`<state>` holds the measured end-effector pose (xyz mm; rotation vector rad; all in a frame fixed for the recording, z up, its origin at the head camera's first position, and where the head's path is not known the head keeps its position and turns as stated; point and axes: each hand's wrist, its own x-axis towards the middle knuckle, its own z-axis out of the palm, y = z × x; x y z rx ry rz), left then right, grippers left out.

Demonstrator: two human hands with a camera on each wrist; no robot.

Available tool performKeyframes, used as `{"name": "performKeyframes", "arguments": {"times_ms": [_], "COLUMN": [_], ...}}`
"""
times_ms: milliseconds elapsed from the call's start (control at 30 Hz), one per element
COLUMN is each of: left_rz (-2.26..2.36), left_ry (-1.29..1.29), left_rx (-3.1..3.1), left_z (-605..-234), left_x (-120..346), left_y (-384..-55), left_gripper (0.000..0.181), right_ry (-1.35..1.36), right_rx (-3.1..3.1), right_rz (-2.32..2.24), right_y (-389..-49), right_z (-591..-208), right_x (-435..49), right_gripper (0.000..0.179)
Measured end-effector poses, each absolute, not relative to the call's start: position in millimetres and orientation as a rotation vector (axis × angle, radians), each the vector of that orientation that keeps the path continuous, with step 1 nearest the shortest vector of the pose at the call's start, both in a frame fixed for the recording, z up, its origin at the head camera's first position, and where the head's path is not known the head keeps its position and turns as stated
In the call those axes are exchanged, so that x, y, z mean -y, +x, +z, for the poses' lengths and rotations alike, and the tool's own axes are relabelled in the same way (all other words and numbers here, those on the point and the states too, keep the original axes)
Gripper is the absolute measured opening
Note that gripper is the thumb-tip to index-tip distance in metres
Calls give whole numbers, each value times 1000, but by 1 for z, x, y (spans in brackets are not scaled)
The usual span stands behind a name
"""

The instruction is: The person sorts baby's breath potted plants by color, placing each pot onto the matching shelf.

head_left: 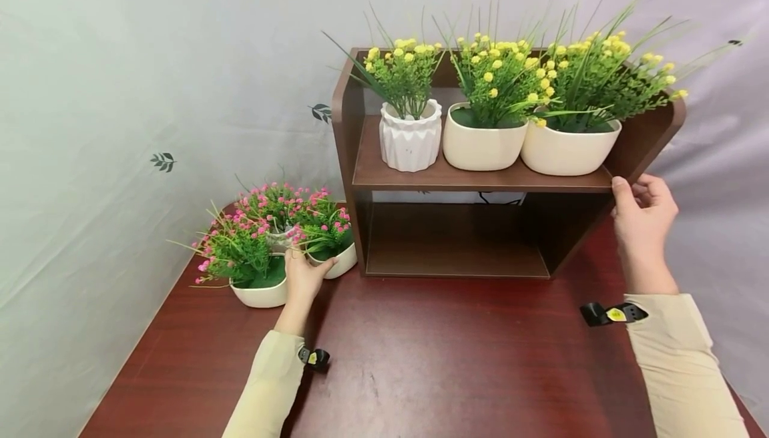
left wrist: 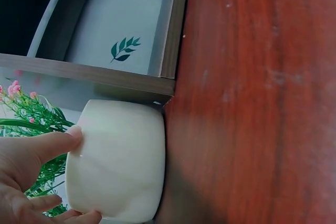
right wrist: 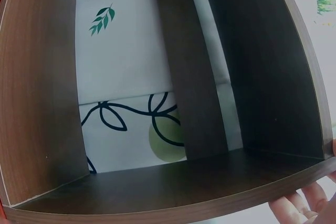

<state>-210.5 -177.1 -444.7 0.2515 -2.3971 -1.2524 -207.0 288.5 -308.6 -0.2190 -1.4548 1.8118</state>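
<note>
My left hand (head_left: 303,279) grips a cream oval flower pot (head_left: 344,262) of pink flowers, standing on the table against the shelf's left side. In the left wrist view the thumb lies at the rim of this cream pot (left wrist: 118,156), with fingertips at its other end. My right hand (head_left: 647,221) holds the right side panel of a dark brown two-tier shelf (head_left: 480,189), thumb at the front edge. Fingers (right wrist: 286,209) show outside that panel in the right wrist view. The shelf's lower compartment (head_left: 456,241) shows its bare board.
On the upper tier stand a white ribbed pot (head_left: 411,141) and two cream pots (head_left: 485,147), all with yellow flowers. Left of my left hand are another cream pot (head_left: 260,294) and a partly hidden white pot (head_left: 281,238), both with pink flowers. A patterned cloth (head_left: 240,77) hangs behind the red-brown table (head_left: 432,358).
</note>
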Motion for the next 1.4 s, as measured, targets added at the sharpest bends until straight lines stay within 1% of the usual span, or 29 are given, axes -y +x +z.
{"name": "performKeyframes", "arguments": {"times_ms": [267, 600, 1000, 1233, 1400], "left_rz": [-1224, -1170, -1173, -1259, -1359], "left_ry": [195, 201, 203, 187, 159], "left_rx": [2382, 2344, 2320, 2327, 2329], "left_z": [-449, -454, -462, -463, -464], "left_x": [178, 178, 178, 179, 181], "left_y": [-200, -181, -156, -145, -138], "left_gripper": [70, 60, 60, 64, 64], "right_ry": [-209, -212, -230, -245, -244], "right_rx": [1456, 1468, 1451, 1466, 1462], "right_rz": [1794, 1795, 1815, 1816, 1816], "right_y": [-208, -208, -206, -206, -206], "right_z": [-310, -310, -308, -307, -307], "right_x": [-289, -288, -288, -288, -288], "right_gripper": [15, 15, 16, 15, 15]}}
